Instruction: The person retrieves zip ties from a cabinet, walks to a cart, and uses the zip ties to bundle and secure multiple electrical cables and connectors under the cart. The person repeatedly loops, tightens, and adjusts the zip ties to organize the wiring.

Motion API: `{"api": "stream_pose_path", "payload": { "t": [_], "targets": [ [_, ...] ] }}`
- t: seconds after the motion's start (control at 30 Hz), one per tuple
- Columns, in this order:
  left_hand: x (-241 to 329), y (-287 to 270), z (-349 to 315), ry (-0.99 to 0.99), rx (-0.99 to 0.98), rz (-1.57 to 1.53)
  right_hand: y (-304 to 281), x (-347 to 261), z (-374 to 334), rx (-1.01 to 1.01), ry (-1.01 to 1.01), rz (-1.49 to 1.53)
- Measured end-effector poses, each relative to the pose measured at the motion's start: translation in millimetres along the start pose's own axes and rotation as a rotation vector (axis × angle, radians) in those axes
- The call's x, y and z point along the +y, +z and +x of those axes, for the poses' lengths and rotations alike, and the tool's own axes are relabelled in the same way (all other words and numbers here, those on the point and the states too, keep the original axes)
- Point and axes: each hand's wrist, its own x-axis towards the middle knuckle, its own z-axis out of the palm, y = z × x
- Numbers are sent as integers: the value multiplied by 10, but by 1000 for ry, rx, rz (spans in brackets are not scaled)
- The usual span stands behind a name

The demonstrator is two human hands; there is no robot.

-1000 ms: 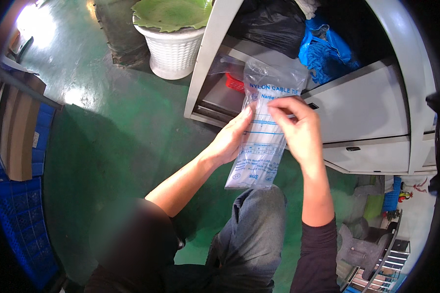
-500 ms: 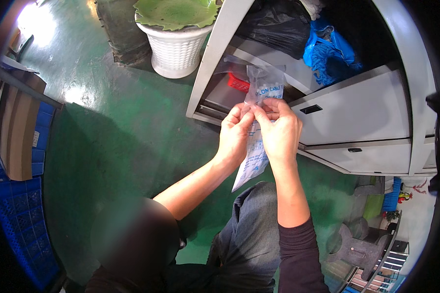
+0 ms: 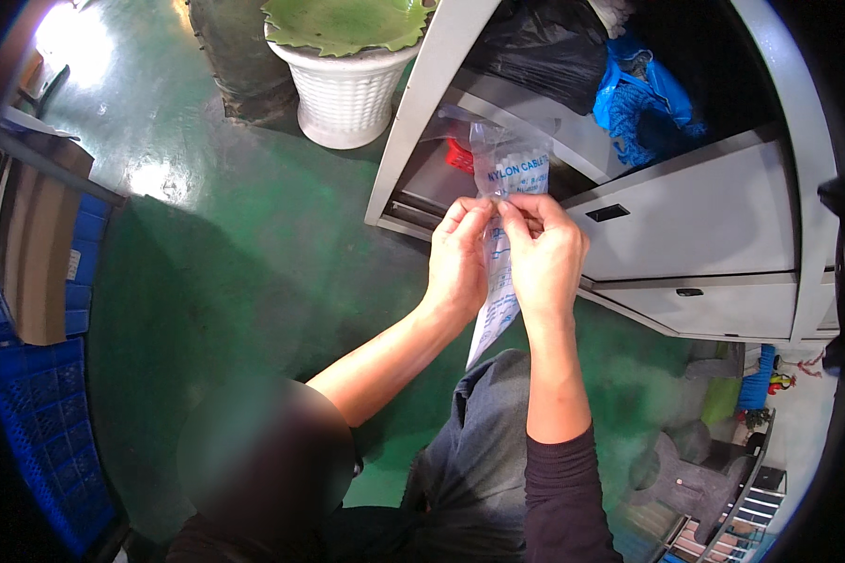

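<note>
A clear plastic bag of cable ties [image 3: 509,174] with blue print hangs between my two hands, its narrow pointed end toward my knee. My left hand [image 3: 460,253] pinches the bag's left edge with thumb and forefinger. Close beside it, my right hand [image 3: 543,244] pinches the same bag, the two thumbs almost touching. White ties show through the film at the wider far end. The fingertips hide the exact spot they grip. Behind the bag stands an open grey cabinet [image 3: 399,155] with a red plastic basket [image 3: 459,156] inside.
In the cabinet lie a black plastic bag [image 3: 549,56] and a blue bag [image 3: 648,89]. Grey cabinet doors [image 3: 695,216] stand at the right. A white planter [image 3: 347,94] with a green leaf-shaped dish is at the back. Blue crates [image 3: 38,403] and cardboard [image 3: 47,244] line the left.
The bag has turned a little, so more of its printed face and the ties inside show. Both hands still pinch it and have shifted slightly right in the picture.
</note>
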Motion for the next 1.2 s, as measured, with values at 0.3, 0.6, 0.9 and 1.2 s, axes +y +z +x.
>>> {"api": "stream_pose_path", "payload": {
  "t": [0.3,0.6,0.9,1.2],
  "targets": [
    [-146,74,-85,144,94,114,18,1,-86,143,-89,-104],
    [-98,81,-60,250,50,295,61,-70,-93,121,-106,-160],
    [-135,64,-15,238,78,328,106,-102,-83,47,-121,-455],
    [-184,-13,47,210,103,324,83,8,30,-55,105,-239]
  ]
}}
